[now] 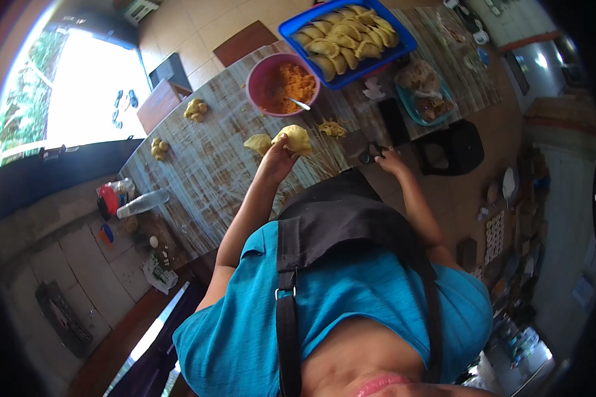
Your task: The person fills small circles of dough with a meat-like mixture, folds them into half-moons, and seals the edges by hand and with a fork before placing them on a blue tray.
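My left hand [279, 161] pinches a flat round of pale yellow dough [296, 140] between thumb and fingers, above the wooden table [213, 164]. A smaller piece of the dough [258, 143] lies just left of it. My right hand [391, 161] is at the table's near edge, its fingertips by a small dark object; whether it grips this is unclear. Beyond my left hand stands a pink bowl [258, 94] of orange shredded filling [297, 82] with a metal spoon [299, 103]. A blue tray [410, 47] holds many folded, crimped pastries [346, 37]. Thin dough scraps [333, 128] lie between my hands.
Two clusters of dough balls [195, 110] [159, 149] sit at the table's left side. A dark phone-like slab [393, 120] and a teal tray [412, 106] with bagged food are at the right. A black plastic stool [452, 148] stands beside the table; a clear bottle [143, 203] lies at far left.
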Available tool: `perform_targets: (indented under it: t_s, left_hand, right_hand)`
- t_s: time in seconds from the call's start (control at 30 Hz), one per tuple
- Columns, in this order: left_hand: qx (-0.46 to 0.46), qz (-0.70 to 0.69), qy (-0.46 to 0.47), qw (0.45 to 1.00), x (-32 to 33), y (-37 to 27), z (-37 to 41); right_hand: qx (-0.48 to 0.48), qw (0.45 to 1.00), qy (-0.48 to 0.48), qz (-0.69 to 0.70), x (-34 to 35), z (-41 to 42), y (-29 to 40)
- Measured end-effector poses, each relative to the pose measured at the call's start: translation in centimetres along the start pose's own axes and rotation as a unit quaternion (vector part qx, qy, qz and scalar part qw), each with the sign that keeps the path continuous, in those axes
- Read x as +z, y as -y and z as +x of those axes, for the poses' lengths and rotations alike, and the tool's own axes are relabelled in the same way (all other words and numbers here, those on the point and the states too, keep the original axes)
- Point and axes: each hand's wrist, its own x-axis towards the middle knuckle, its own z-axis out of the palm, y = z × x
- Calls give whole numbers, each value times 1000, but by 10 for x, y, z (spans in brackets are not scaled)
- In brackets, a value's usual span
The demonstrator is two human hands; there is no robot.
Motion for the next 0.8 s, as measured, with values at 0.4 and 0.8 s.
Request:
perform_targets:
  t_s: [0.4, 0.8]
  left_hand:
    - [273, -91, 64, 955, 24, -51, -80]
    - [453, -73, -81, 885, 4, -57, -171]
  right_hand:
    - [-195, 746, 101, 629, -148, -8, 316]
    - [-309, 728, 135, 597, -149, -51, 380]
